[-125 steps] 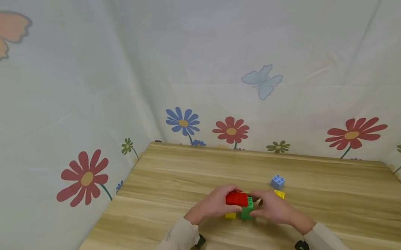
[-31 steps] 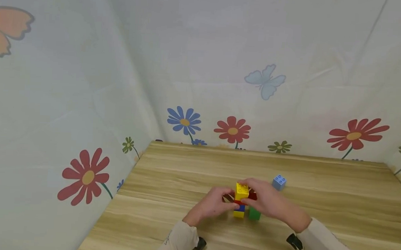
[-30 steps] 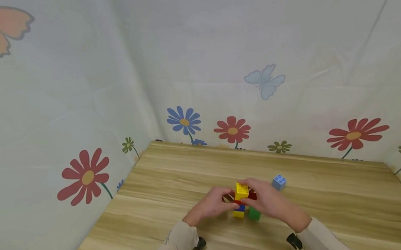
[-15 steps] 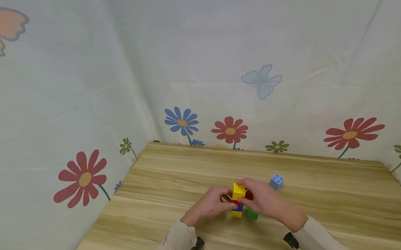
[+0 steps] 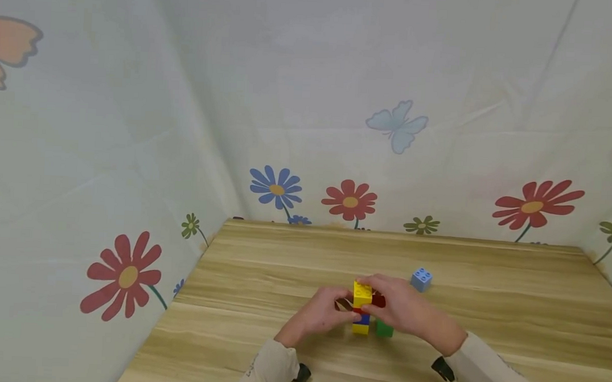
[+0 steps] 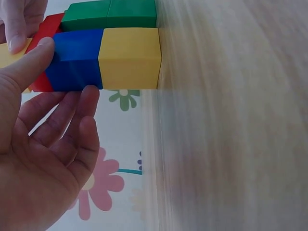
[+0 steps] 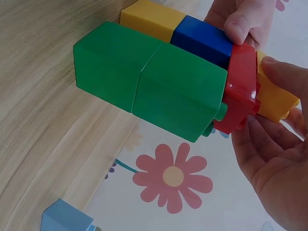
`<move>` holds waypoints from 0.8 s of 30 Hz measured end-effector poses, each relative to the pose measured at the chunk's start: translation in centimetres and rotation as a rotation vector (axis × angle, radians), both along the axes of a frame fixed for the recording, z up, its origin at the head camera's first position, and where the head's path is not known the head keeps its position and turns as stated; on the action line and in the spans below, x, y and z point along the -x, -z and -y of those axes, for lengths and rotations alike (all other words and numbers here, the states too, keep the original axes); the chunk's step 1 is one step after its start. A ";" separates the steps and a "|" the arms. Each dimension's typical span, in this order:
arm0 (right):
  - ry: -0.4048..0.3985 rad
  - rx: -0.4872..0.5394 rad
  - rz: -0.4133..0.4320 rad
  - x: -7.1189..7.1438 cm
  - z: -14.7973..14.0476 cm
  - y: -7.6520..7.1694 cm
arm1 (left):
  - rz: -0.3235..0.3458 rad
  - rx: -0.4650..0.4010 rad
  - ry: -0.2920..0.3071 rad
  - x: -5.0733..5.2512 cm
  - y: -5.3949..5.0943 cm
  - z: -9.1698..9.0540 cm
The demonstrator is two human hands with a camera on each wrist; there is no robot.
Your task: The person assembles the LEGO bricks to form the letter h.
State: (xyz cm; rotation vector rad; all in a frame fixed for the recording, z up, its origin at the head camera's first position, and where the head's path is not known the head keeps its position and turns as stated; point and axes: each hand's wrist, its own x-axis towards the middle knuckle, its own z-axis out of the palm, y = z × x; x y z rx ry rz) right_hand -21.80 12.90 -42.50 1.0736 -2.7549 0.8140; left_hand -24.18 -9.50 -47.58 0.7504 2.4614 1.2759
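Note:
A toy brick structure stands on the table. One column has a yellow brick [image 6: 130,58] at the bottom with a blue brick [image 6: 77,61] on it. Beside it rise two stacked green bricks [image 7: 180,91]. Across the top of both columns lies a red brick [image 7: 242,72]. My right hand [image 5: 403,306] pinches another yellow brick [image 5: 362,295] at the top of the structure, over the blue side, between thumb and fingers. My left hand [image 5: 321,312] holds the structure around the blue and red bricks, thumb on the near side and fingers behind.
A light blue brick [image 5: 422,280] with studs up lies alone on the wood-grain table [image 5: 262,257], behind my right hand. A flower-print cloth [image 5: 315,100] hangs behind the table and along its left side.
About four seconds ago the upper yellow brick lay behind my right hand and my left hand gripped the red brick. Since then, my right hand has brought it onto the structure. Recently little moves.

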 end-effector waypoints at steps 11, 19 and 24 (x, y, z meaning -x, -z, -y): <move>0.007 -0.001 -0.055 -0.3 0.1 0.1 | -0.015 0.002 -0.002 -0.2 0.0 0.0; 0.011 -0.007 0.016 -0.1 0.0 -0.1 | -0.015 -0.008 -0.003 -0.1 0.1 0.0; 0.027 0.045 0.068 -0.2 -0.8 -0.4 | -0.010 -0.004 -0.011 -0.2 0.1 0.0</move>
